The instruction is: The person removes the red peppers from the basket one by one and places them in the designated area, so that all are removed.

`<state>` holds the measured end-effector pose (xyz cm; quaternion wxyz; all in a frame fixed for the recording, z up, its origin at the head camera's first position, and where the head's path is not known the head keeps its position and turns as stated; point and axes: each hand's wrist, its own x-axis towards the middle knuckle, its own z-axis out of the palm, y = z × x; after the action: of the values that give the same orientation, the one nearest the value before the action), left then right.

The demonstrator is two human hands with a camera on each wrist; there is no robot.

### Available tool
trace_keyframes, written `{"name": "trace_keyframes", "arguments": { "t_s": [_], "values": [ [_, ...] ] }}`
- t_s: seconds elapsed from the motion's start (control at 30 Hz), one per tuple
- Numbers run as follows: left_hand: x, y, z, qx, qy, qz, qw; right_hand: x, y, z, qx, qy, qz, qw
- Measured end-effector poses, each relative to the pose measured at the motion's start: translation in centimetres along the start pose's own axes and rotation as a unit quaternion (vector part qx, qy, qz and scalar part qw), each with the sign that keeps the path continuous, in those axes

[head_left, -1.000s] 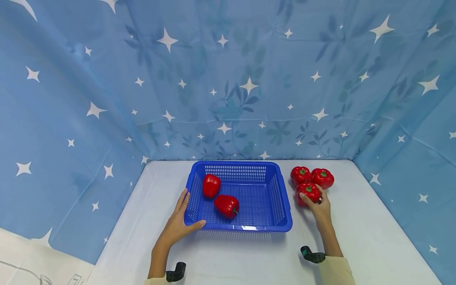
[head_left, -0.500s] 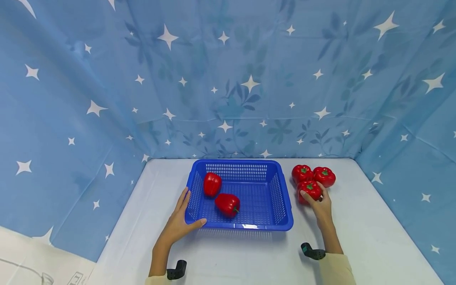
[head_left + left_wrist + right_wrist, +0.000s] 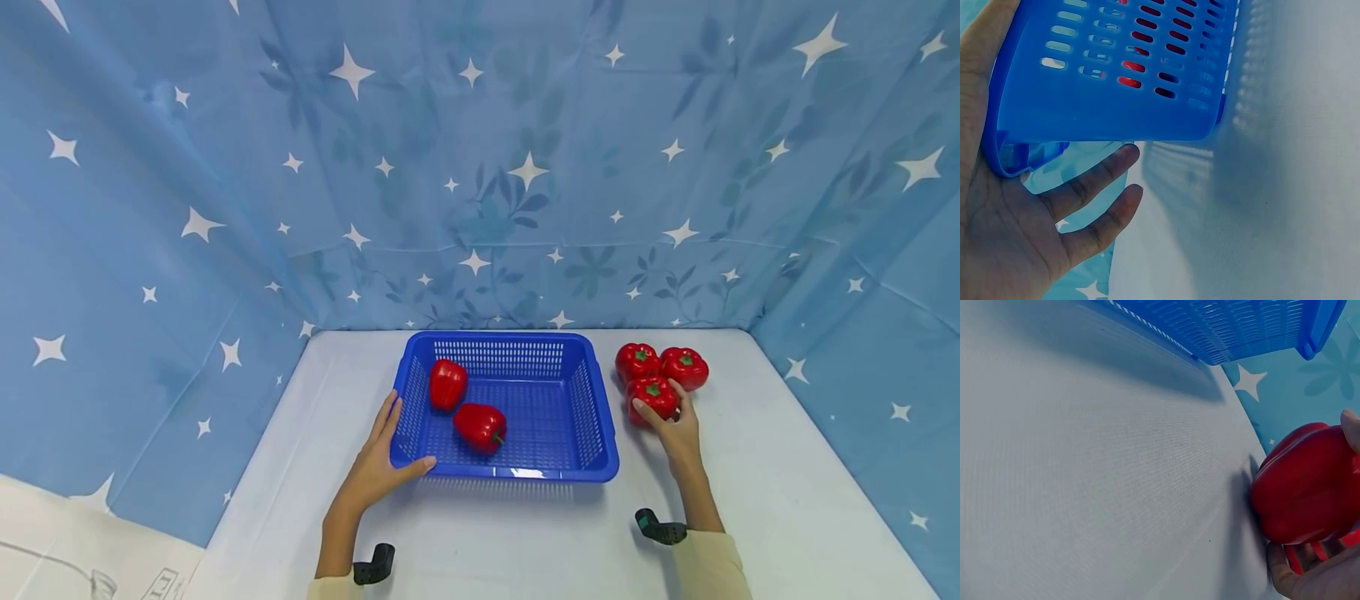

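In the head view, my left hand (image 3: 377, 462) rests against the near left corner of a blue plastic basket (image 3: 517, 474). Its thumb lies on the front rim, and the spread fingers reach along the left side. The left wrist view shows two fairly straight fingers (image 3: 1094, 234) below the basket wall (image 3: 1104, 119). My right hand (image 3: 678, 429) holds a red bell pepper (image 3: 651, 398) between thumb and fingers, right of the basket. The right wrist view shows this pepper (image 3: 1310, 487) from the side, with fingers around its lower part.
Two more red bell peppers sit just behind the held one, one at left (image 3: 637, 360) and one at right (image 3: 685, 367). Inside the basket lie two others, an upper one (image 3: 447, 384) and a lower one (image 3: 479, 427). A blue star-patterned curtain (image 3: 450, 208) surrounds the white table (image 3: 510, 542).
The head view has tilted slightly, so the table scene sits a little higher. Both hands keep their places on the basket and the bell pepper.
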<state>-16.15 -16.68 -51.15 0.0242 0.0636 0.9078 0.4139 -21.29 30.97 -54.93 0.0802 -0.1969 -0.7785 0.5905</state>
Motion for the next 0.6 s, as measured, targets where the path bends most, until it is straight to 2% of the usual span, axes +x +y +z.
{"name": "trace_keyframes", "arguments": {
  "t_s": [0.6],
  "values": [
    [0.01,-0.01,0.03,0.006,-0.003,-0.003,1.0,-0.2,0.11,-0.39,-0.008,-0.01,0.001,0.9999]
  ]
}}
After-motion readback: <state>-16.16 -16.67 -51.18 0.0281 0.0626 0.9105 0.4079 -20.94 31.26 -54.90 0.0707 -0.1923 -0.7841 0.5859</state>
